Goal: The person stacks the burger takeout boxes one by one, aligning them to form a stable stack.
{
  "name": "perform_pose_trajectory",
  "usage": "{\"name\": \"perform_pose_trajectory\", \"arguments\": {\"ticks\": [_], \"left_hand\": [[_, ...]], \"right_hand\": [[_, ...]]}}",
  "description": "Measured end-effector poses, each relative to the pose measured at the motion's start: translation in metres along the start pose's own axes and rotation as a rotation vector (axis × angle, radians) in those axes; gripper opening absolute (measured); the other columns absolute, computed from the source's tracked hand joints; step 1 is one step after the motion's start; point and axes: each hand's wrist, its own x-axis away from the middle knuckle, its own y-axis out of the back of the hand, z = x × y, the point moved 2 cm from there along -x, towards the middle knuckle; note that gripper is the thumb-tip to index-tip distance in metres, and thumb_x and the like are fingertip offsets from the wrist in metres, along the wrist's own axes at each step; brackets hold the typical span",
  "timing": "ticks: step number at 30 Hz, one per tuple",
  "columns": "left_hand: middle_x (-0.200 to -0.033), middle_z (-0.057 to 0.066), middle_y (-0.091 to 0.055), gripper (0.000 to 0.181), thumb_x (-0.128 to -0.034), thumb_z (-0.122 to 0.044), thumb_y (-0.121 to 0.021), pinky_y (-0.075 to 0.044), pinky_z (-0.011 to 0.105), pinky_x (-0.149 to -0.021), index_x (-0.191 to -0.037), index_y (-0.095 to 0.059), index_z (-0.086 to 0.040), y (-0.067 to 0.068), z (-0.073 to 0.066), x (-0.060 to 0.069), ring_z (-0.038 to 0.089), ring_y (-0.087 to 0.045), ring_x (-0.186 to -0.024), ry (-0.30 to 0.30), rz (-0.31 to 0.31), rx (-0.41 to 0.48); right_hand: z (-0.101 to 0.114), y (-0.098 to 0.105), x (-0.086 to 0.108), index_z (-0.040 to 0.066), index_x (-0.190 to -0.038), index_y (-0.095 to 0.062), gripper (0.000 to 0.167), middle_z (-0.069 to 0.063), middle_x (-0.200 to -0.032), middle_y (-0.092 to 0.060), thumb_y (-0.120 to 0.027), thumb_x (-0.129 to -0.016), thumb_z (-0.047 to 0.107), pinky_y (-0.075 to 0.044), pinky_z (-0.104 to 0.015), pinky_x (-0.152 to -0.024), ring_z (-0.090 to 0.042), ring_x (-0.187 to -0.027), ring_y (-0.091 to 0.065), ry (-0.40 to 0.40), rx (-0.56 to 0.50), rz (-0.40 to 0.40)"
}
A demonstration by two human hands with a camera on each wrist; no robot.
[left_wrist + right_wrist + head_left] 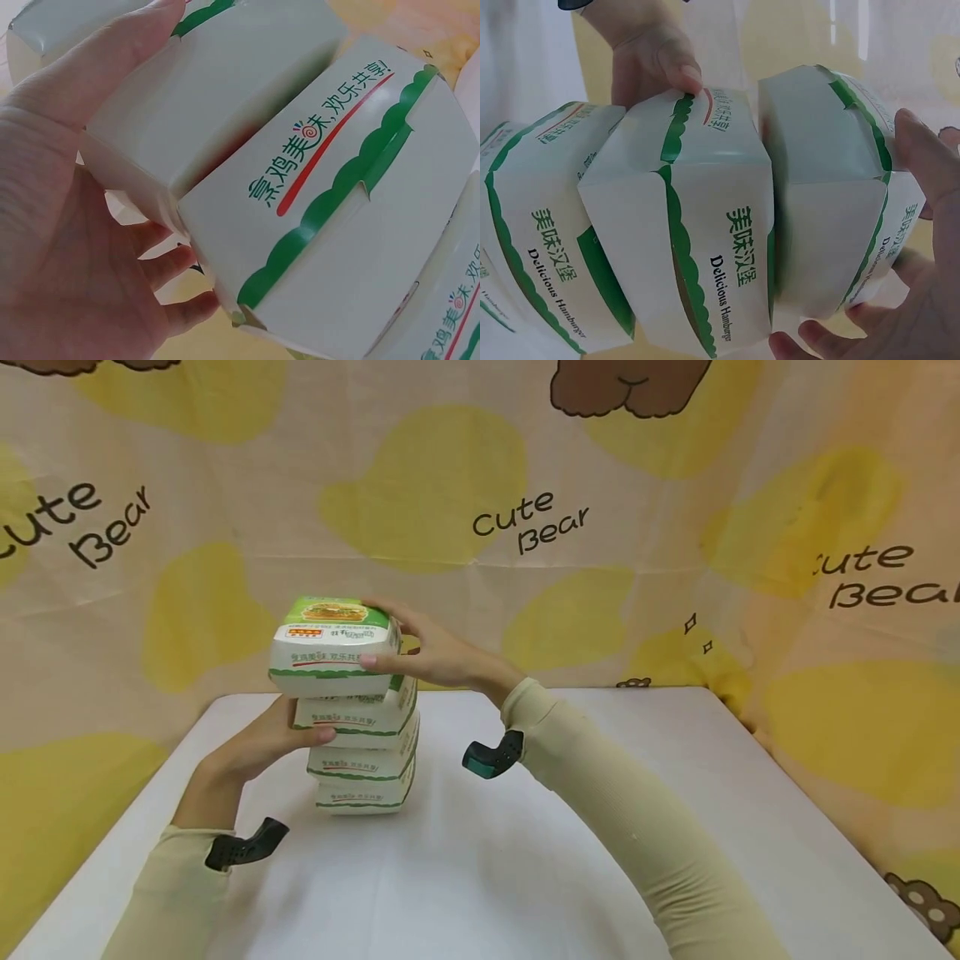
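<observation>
Several white-and-green hamburger boxes stand in a leaning column on the table. My right hand holds the top hamburger box, thumb on its front and fingers over the far right side. Below it, my left hand grips the second hamburger box at its left end, thumb on the front. Seen from the right wrist, the top box sits a little askew beside the second one; whether they touch, I cannot tell. From the left wrist, the third box shows below the left fingers.
The lower boxes rest under the held ones, the bottom one on the white tabletop. A patterned yellow cloth hangs behind and at the sides. Dark straps sit on both wrists.
</observation>
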Motion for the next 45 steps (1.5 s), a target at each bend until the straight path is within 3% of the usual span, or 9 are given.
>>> {"name": "perform_pose_trajectory", "arguments": {"ticks": [10,16,21,25,38,45], "left_hand": [[-0.129,-0.018,-0.063,0.066,-0.0939,0.002,-0.062,-0.054,0.027,-0.090,-0.145,-0.036,-0.030,0.001,-0.002,0.000,0.002,-0.065,-0.115,-0.016,-0.014,-0.017],[-0.126,-0.019,-0.065,0.062,-0.0944,0.002,-0.062,-0.054,0.026,-0.090,-0.142,-0.039,-0.031,0.000,0.000,0.001,0.002,-0.065,-0.113,-0.008,-0.016,0.006],[-0.128,-0.018,-0.064,0.064,-0.0945,0.001,-0.062,-0.054,0.027,-0.091,-0.144,-0.037,-0.031,0.000,0.001,0.004,0.002,-0.064,-0.115,-0.007,-0.020,0.013],[-0.129,-0.018,-0.063,0.064,-0.0950,0.000,-0.061,-0.054,0.028,-0.092,-0.145,-0.035,-0.031,-0.001,0.001,0.004,0.003,-0.064,-0.116,-0.003,-0.005,-0.001],[-0.127,-0.016,-0.067,0.057,-0.0958,-0.005,-0.063,-0.053,0.028,-0.093,-0.143,-0.040,-0.028,-0.001,0.000,0.001,0.006,-0.067,-0.114,0.016,0.025,0.007],[-0.127,-0.016,-0.066,0.058,-0.0956,-0.006,-0.063,-0.053,0.028,-0.093,-0.143,-0.039,-0.028,0.001,-0.002,0.002,0.006,-0.066,-0.114,0.008,0.020,-0.002]], "right_hand": [[0.000,0.000,-0.003,0.027,-0.162,-0.020,0.087,0.000,-0.166,-0.022,-0.069,-0.091,0.026,-0.037,-0.050,-0.114,-0.025,-0.143,-0.033,0.010,0.106,-0.002],[-0.001,-0.002,-0.001,0.027,-0.162,-0.019,0.090,-0.002,-0.163,-0.025,-0.071,-0.090,0.023,-0.044,-0.046,-0.109,-0.027,-0.140,-0.035,-0.001,0.040,0.004],[-0.001,-0.003,0.001,0.026,-0.161,-0.022,0.086,-0.002,-0.157,-0.034,-0.070,-0.090,0.021,-0.049,-0.037,-0.102,-0.024,-0.137,-0.040,0.009,0.007,0.009],[-0.001,-0.002,0.003,0.023,-0.160,-0.024,0.083,-0.003,-0.154,-0.041,-0.070,-0.091,0.019,-0.049,-0.036,-0.102,-0.023,-0.138,-0.041,0.009,-0.018,0.010],[-0.004,0.004,0.011,0.026,-0.161,-0.021,0.084,0.000,-0.163,-0.030,-0.068,-0.091,0.027,-0.032,-0.059,-0.118,-0.028,-0.151,-0.027,-0.009,0.058,-0.016],[-0.004,0.004,0.010,0.026,-0.161,-0.021,0.085,-0.001,-0.165,-0.027,-0.068,-0.091,0.027,-0.029,-0.059,-0.119,-0.026,-0.151,-0.024,-0.011,0.071,-0.032]]}}
